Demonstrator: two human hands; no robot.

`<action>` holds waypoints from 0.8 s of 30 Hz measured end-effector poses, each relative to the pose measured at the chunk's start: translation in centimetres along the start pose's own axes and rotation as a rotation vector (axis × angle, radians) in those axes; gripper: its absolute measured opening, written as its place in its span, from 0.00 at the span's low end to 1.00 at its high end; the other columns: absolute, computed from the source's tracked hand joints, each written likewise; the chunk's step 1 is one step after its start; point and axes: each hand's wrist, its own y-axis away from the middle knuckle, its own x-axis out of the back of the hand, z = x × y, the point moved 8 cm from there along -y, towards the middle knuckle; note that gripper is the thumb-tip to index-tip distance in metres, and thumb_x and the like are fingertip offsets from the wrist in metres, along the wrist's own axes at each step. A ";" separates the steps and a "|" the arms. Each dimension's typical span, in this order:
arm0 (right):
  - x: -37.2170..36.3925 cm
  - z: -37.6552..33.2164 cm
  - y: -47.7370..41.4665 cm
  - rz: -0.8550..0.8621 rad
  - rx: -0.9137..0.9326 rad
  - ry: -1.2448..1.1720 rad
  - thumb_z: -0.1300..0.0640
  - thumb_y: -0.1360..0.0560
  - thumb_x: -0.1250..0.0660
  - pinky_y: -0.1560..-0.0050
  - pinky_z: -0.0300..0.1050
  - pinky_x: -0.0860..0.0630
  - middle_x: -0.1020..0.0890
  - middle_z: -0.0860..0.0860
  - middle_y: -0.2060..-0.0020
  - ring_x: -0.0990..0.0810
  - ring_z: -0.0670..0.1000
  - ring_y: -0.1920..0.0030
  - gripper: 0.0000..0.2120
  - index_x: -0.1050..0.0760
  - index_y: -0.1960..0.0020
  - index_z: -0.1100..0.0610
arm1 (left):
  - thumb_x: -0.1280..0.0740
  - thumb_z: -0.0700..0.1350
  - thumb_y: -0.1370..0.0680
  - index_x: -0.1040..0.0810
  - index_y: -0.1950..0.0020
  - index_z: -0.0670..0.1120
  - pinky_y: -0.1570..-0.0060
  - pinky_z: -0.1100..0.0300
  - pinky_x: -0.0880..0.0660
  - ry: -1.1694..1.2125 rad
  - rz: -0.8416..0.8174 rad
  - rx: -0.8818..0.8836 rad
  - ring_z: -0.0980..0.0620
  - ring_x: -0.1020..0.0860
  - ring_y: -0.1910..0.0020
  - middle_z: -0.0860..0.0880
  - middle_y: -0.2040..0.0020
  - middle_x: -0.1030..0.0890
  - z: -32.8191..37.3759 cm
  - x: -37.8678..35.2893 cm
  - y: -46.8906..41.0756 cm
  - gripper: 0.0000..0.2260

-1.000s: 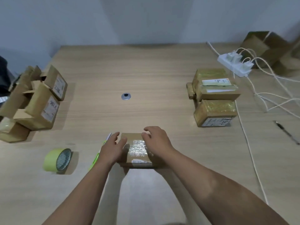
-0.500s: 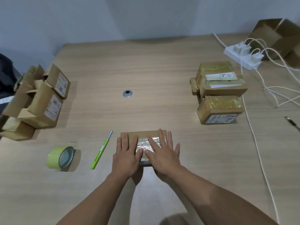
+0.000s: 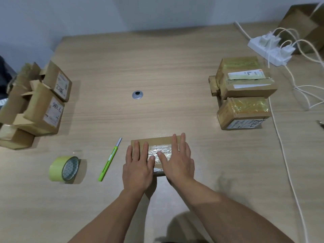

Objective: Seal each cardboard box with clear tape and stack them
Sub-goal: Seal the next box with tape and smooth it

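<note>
While the left hand [image 3: 138, 165] and right hand [image 3: 177, 162] press flat on it, the cardboard box [image 3: 157, 140] lies toward the tabletop's [image 3: 157, 67] near edge.
Head view: straight fingers [image 3: 175, 142] grip nothing, partly covering the clear tape [image 3: 161, 149]; tape roll [image 3: 64, 168] and cutter [image 3: 110, 158] lie nearer the left edge.

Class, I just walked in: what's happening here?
A person presses the left hand and right hand flat on a small cardboard box, over the clear tape across its top. A tape roll and green cutter lie to its left. Far left sit open boxes; at right, taped boxes are stacked.
</note>
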 end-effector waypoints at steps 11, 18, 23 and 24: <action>0.0 0.7 -0.7 0.084 -0.032 -0.079 0.36 0.18 0.47 0.29 0.53 0.35 0.50 0.48 0.19 0.42 0.53 0.21 0.37 0.62 0.18 0.44 | 0.45 0.58 0.16 0.54 0.17 0.52 0.33 0.47 0.33 0.286 0.057 0.226 0.46 0.40 0.22 0.49 0.17 0.50 -0.8 0.4 -0.8 0.31; 0.3 1.0 -0.9 0.088 -0.027 -0.147 0.43 0.15 0.48 0.31 0.54 0.32 0.48 0.47 0.19 0.39 0.53 0.22 0.29 0.58 0.19 0.39 | 0.47 0.51 0.14 0.47 0.18 0.53 0.35 0.47 0.34 0.347 0.089 0.230 0.49 0.39 0.22 0.52 0.18 0.45 -1.3 0.9 -1.1 0.24; 0.8 1.0 -0.9 0.116 -0.008 -0.190 0.51 0.14 0.49 0.36 0.53 0.28 0.43 0.47 0.20 0.33 0.54 0.26 0.27 0.55 0.20 0.36 | 0.45 0.46 0.14 0.37 0.20 0.54 0.31 0.51 0.34 0.458 0.168 0.271 0.46 0.33 0.25 0.51 0.22 0.33 -2.3 1.3 -1.0 0.21; 0.9 1.0 -0.8 0.126 -0.008 -0.190 0.52 0.14 0.49 0.37 0.52 0.28 0.42 0.47 0.21 0.33 0.53 0.26 0.27 0.55 0.20 0.36 | 0.44 0.46 0.14 0.36 0.21 0.55 0.32 0.50 0.32 0.493 0.180 0.292 0.44 0.29 0.28 0.50 0.24 0.29 -2.6 1.2 -0.9 0.21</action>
